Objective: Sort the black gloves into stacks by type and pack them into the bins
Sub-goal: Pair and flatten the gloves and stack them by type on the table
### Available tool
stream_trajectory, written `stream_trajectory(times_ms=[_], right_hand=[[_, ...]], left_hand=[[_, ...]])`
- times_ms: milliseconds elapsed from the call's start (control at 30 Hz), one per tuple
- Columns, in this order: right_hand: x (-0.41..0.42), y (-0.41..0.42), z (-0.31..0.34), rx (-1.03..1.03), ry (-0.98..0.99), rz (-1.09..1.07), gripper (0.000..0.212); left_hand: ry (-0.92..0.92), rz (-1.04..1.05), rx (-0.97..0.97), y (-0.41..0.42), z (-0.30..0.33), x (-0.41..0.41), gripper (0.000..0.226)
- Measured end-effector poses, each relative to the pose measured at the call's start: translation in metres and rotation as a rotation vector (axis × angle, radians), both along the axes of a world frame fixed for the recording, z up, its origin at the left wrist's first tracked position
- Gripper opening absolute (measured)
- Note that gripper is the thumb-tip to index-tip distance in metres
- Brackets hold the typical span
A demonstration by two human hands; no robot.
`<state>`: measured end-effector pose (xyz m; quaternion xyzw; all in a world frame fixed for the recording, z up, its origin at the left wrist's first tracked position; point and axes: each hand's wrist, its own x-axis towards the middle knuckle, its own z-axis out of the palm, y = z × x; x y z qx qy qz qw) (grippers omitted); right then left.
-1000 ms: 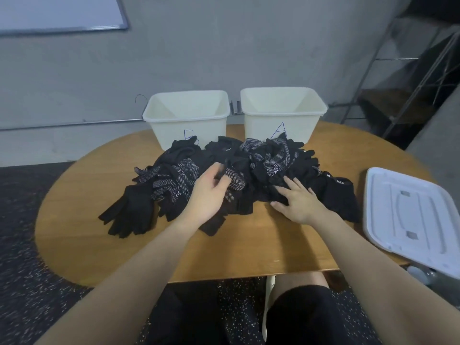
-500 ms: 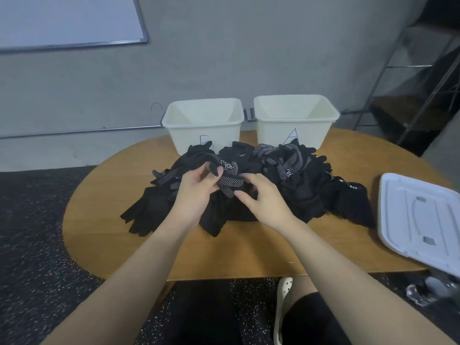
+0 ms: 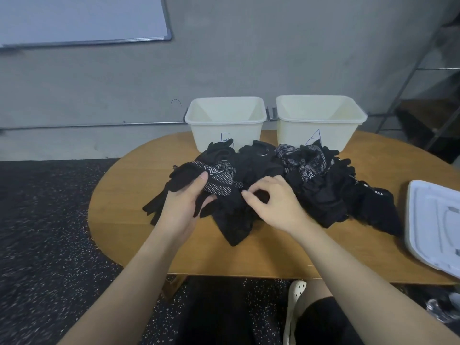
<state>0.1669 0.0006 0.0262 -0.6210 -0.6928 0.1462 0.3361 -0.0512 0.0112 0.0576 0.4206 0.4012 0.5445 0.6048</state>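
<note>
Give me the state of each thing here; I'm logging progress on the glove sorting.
Left bin: upright, no gloves visible inside.
Right bin: upright, no gloves visible inside.
Glove pile: heaped, unsorted, on the table.
Dotted glove: pinched by the left hand.
Right hand: pinching black fabric in the pile.
Lid: off, lying flat.

Oval wooden table (image 3: 154,247), light brown top. Heap of black gloves (image 3: 321,195) spread across the middle, some plain, some with white-dotted palms. Two cream plastic bins side by side at the far edge, just behind the heap: left bin (image 3: 225,125), marking partly hidden by gloves, and right bin (image 3: 321,123) marked "A". White plastic lid (image 3: 433,227) lies flat at the right end, overhanging the edge.
</note>
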Motion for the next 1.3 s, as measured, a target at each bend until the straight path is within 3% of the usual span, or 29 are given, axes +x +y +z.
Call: stream_trajectory(times_ms=[100, 433, 567, 667, 767, 867, 933, 967, 1067, 1167, 1300], right_hand=[[-0.022, -0.007, 0.026, -0.293, 0.508, 0.097, 0.065], [-0.005, -0.027, 0.022, -0.564, 0.9, 0.329, 0.032], [0.005, -0.037, 0.02, -0.626, 0.769, 0.382, 0.027], [0.013, -0.043, 0.02, -0.577, 0.781, 0.349, 0.027], [0.026, -0.048, 0.028, -0.482, 0.767, 0.314, 0.022], [0.039, -0.05, 0.038, -0.361, 0.493, 0.279, 0.012], [0.042, -0.051, 0.044, -0.368, 0.279, 0.307, 0.005], [0.042, -0.052, 0.046, -0.39, 0.193, 0.313, 0.003], [0.041, -0.058, 0.059, -0.434, 0.067, 0.287, 0.027], [0.045, -0.064, 0.066, -0.433, 0.073, 0.332, 0.019], [0.056, -0.072, 0.071, -0.456, 0.039, 0.296, 0.014]], left_hand=[[0.057, -0.061, 0.039, -0.012, -0.003, 0.004, 0.038], [0.029, -0.08, 0.087, -0.032, -0.011, 0.006, 0.027], [0.035, -0.072, 0.114, -0.034, -0.019, 0.003, 0.026], [0.016, -0.115, 0.081, -0.036, -0.025, -0.005, 0.035], [-0.068, -0.016, -0.026, -0.036, -0.031, -0.011, 0.044], [0.217, 0.061, 0.053, -0.043, -0.032, -0.001, 0.035], [0.466, -0.006, 0.208, -0.049, -0.03, 0.013, 0.021], [0.546, -0.082, 0.278, -0.049, -0.029, 0.02, 0.026], [0.599, -0.349, 0.398, -0.047, -0.025, 0.038, 0.04], [0.599, -0.492, 0.339, -0.048, -0.023, 0.049, 0.04], [0.63, -0.51, 0.283, -0.052, -0.022, 0.05, 0.022]])
